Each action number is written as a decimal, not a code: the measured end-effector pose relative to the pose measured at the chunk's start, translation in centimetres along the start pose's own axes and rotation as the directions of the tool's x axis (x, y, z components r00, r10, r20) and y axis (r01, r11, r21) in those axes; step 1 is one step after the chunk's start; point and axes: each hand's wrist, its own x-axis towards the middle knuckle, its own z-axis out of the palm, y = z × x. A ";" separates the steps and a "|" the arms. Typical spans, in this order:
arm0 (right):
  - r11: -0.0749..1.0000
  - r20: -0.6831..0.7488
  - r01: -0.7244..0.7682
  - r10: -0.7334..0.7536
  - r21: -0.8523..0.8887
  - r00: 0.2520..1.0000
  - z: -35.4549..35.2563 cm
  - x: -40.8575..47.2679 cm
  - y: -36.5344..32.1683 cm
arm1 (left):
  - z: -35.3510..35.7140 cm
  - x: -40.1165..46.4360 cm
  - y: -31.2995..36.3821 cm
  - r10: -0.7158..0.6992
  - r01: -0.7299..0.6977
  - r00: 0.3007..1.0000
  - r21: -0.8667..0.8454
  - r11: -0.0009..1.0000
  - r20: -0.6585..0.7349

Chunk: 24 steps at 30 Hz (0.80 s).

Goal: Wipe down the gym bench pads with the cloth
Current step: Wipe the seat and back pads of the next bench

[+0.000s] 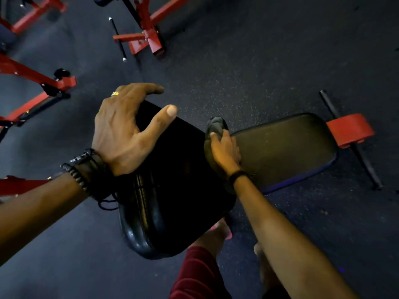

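A black back pad (183,190) of the gym bench rises toward me in the middle of the head view. My left hand (125,130) grips its top edge, fingers curled over the far side and thumb on the front. Beyond it lies the flatter seat pad (287,147), black with a blue rim. At the gap between the two pads my right hand (224,152) presses a dark grey cloth (214,128), fingers curled round it.
The bench's red foot (352,130) and black crossbar (364,160) stand at the right. Red machine frames (149,37) occupy the top and left (32,76). A thin black bar (117,38) lies on the speckled rubber floor (248,67). My legs and feet show below.
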 end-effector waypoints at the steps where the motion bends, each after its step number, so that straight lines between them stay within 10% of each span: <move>1: 0.997 0.025 0.060 -0.061 0.041 0.998 -1.1 -2.6 0.4 | 0.0 0.0 0.0 0.002 -0.002 1.000 0.003 1.000 -0.006; 6: 0.970 0.085 0.169 -0.186 0.178 0.979 -4.1 -11.1 5.3 | 0.1 0.0 0.1 0.019 -0.019 1.000 0.013 1.000 -0.004; 14: 0.948 0.052 0.203 -0.221 0.245 0.974 0.9 1.3 3.3 | 0.1 0.1 -0.1 0.033 -0.033 0.999 0.021 0.999 0.020; 19: 0.975 0.001 -0.069 0.070 0.213 0.998 0.5 2.1 9.4 | 0.1 0.1 -0.1 0.045 -0.045 0.999 0.009 0.999 0.010; 24: 0.957 0.041 -0.051 0.041 0.287 0.998 0.8 -0.9 10.5 | 0.2 0.0 -0.2 0.045 -0.045 0.999 -0.001 0.999 -0.009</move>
